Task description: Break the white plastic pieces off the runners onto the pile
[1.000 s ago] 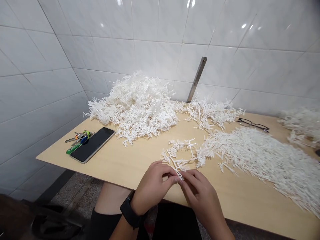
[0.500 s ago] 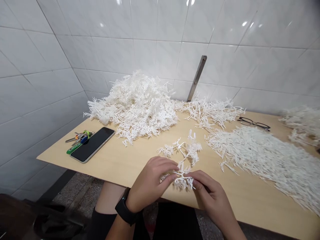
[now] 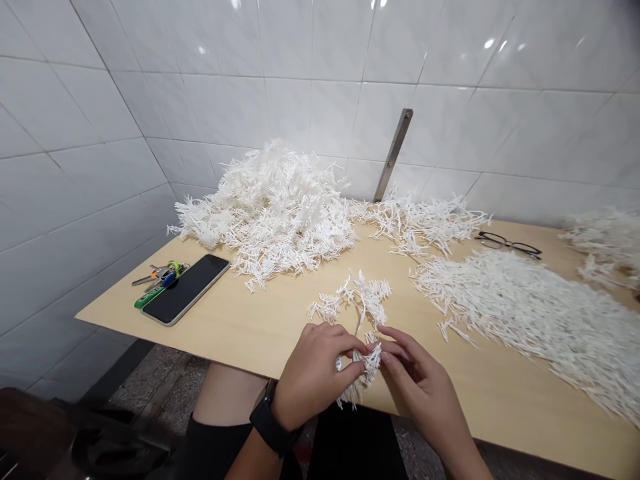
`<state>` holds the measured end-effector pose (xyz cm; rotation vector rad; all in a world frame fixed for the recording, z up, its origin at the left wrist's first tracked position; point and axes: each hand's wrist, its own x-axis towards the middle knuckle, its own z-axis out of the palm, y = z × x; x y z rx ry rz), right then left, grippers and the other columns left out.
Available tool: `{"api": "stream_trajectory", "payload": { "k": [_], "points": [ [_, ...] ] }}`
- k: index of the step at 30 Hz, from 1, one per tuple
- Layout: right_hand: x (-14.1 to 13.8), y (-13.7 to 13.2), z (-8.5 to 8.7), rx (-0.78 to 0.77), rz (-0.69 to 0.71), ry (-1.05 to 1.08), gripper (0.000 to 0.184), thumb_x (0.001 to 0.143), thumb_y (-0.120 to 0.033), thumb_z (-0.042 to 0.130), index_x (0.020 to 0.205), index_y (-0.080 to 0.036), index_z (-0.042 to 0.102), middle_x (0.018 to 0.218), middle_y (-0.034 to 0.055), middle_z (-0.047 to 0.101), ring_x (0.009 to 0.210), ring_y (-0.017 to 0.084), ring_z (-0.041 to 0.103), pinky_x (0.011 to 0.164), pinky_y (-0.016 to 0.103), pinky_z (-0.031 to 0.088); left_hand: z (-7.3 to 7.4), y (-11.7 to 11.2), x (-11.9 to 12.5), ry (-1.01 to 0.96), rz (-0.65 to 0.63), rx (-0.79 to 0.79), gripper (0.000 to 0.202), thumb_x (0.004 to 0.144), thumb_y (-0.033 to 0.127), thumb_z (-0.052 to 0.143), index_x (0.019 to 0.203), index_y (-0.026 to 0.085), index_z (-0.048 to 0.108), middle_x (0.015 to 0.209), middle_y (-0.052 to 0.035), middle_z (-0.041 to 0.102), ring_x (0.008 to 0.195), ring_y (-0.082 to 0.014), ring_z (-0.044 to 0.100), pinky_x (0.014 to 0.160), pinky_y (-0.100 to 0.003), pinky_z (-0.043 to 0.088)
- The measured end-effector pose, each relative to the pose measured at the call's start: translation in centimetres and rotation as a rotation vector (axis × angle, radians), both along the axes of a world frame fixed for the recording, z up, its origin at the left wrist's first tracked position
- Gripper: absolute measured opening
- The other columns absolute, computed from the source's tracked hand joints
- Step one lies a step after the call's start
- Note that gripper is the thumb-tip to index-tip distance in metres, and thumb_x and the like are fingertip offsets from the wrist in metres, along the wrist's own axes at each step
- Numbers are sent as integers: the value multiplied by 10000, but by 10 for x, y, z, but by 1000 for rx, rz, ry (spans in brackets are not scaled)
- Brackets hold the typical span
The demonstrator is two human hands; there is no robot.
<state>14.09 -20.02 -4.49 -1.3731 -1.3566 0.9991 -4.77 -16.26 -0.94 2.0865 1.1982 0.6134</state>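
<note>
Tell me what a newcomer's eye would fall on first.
The tall heap of white, branching, plastic-looking pieces, back left on the tan tabletop, stands out first. Then comes the wide spread of slim white pieces at right. Front and centre, the bare left hand pinches a white, branched sprig.

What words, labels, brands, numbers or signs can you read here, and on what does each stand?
No text can be read for certain.
Green key strap: pale lettering, too small and blurred to read.
Smartphone: dark screen, no text visible.
Black smartwatch: no text visible.
White branched sprig: no marking visible.
</note>
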Motion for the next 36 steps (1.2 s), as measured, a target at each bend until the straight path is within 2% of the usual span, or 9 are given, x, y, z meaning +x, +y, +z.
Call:
{"api": "stream_trajectory", "payload": {
  "k": [4,8,11,17,23,29,36],
  "points": [
    [-1,0,1,9,-47,-113,352,876,-445,628,1105,-184,688,922,84,740,812,203,691,738,277,552,0,-1,1,-16,43,-8,135,870,216,605,921,266,720,942,20,692,973,-180,610,886,-339,347],
    [-5,2,4,44,-121,-228,294,868,-449,618,955,-187,718,835,69,721,718,189,658,657,263,532,-2,0,3,-39,75,-12,116,883,247,604,887,260,719,941,9,675,959,-182,604,879,-335,368],
    [-6,2,5,57,-155,-265,298,869,-457,607,923,-183,711,789,57,701,653,173,629,610,254,513,-5,1,4,-45,99,-8,132,902,264,587,889,267,718,945,8,663,954,-179,601,877,-333,378],
    [-9,0,8,32,-85,-300,327,882,-472,577,938,-177,708,716,32,671,598,160,593,552,241,474,-8,1,5,-34,110,29,131,903,252,586,923,272,714,1008,-4,645,975,-187,596,896,-349,386],
    [-12,0,14,47,-43,-370,347,915,-464,534,767,-189,687,645,17,640,577,158,566,520,240,429,-8,0,2,-47,89,44,224,929,193,508,893,263,717,1023,-18,631,992,-184,599,889,-336,413],
    [-4,0,12,50,-68,-283,318,911,-464,559,772,-199,669,660,16,635,585,163,560,538,245,446,-4,-1,1,-31,66,64,195,881,164,546,895,265,712,1211,-20,618,1153,-218,568,977,-370,407],
    [2,-3,8,4,-100,-103,305,898,-478,591,797,-199,664,694,23,630,626,167,577,539,233,463,-8,0,0,-11,30,79,256,890,152,531,884,298,741,1311,10,600,1185,-216,553,1020,-396,397]
  ]
}}
